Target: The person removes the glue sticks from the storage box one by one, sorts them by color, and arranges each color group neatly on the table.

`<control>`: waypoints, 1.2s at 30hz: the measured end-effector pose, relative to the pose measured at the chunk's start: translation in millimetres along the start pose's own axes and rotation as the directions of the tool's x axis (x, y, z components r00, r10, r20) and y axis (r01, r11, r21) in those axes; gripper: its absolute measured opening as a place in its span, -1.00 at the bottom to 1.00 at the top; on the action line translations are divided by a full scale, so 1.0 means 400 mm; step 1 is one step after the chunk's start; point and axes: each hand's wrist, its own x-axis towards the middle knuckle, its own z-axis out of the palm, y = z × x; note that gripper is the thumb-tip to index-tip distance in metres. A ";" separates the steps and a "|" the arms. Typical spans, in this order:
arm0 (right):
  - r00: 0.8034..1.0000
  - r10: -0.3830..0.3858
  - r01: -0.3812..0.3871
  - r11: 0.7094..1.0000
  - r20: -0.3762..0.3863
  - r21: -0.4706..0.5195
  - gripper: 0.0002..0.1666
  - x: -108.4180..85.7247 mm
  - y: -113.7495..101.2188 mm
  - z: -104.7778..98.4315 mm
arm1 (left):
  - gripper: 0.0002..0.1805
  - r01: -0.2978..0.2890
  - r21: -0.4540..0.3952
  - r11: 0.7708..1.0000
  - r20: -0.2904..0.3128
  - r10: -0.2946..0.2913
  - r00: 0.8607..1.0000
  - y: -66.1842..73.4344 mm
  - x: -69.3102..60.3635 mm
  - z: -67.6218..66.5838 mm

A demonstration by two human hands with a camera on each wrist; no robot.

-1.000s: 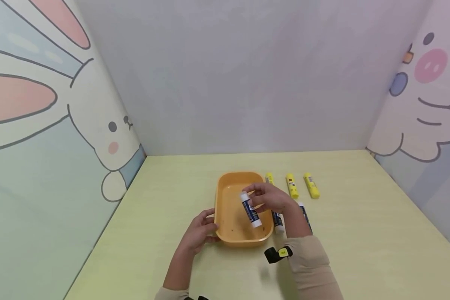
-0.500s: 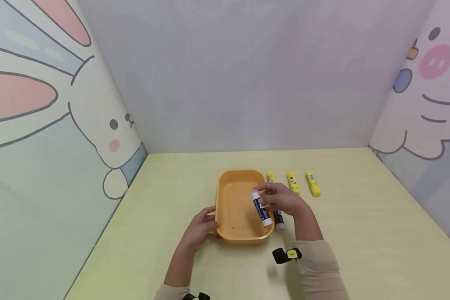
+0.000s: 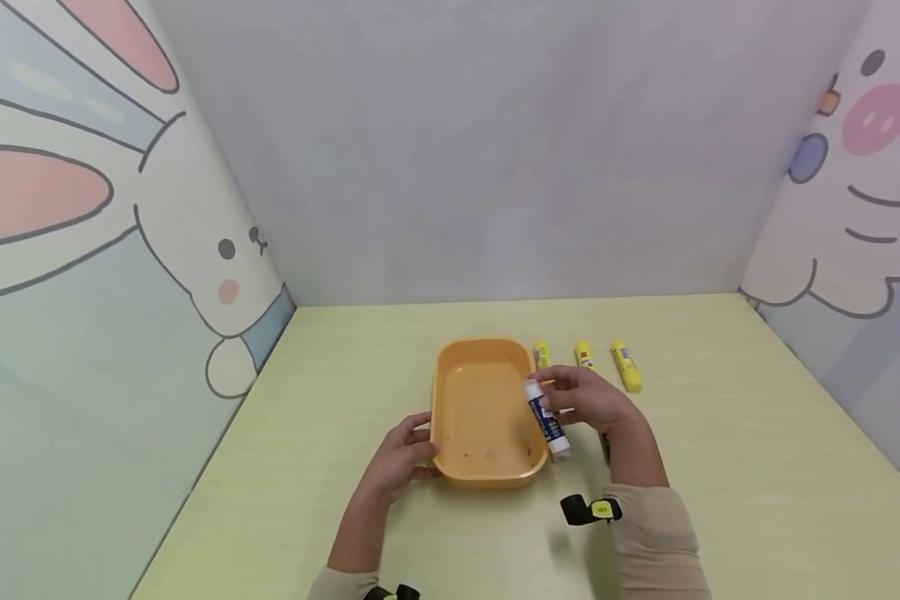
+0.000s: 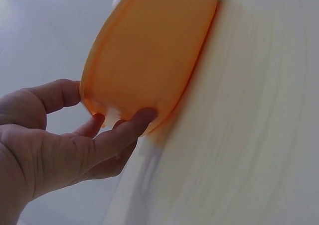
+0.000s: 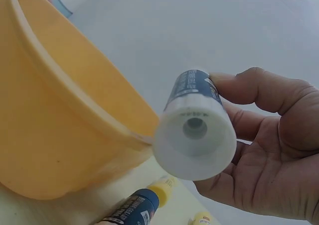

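My right hand [image 3: 588, 398] pinches a glue stick [image 3: 546, 418] with a navy label and white ends. It is tilted above the right rim of an orange tray [image 3: 487, 482]; the right wrist view shows its hollow white end [image 5: 194, 140] toward the camera. My left hand [image 3: 399, 460] holds the tray's left side, its fingertips [image 4: 145, 114] against the orange wall. Beneath the held stick, another navy glue stick [image 5: 133, 209] lies on the table beside the tray.
Behind the right hand lie yellow glue sticks: one [image 3: 542, 354] next to the tray, one [image 3: 585, 356] partly hidden, and one [image 3: 627, 367] farther right. A dark-labelled stick [image 3: 605, 447] is mostly hidden by the right wrist. Printed walls surround the pale table [image 3: 757, 467].
My right hand has moved right with the glue stick, from over the tray's inside to its right rim. The left hand stays at the tray's left side.
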 end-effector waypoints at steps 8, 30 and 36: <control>1.000 0.009 -0.009 1.000 -0.019 0.014 -0.44 -0.015 0.020 -0.032 | -0.36 0.008 -0.002 1.000 0.000 -0.008 1.000 -0.001 0.000 -0.001; 0.987 0.081 -0.081 0.997 -0.136 0.008 -0.37 -0.069 0.063 -0.116 | -0.37 -0.012 -0.009 1.000 0.017 0.012 1.000 -0.003 0.003 -0.005; 0.980 0.114 -0.108 0.993 -0.164 0.050 -0.40 -0.088 0.081 -0.142 | -0.37 -0.006 -0.007 1.000 0.022 0.006 1.000 -0.003 0.004 -0.006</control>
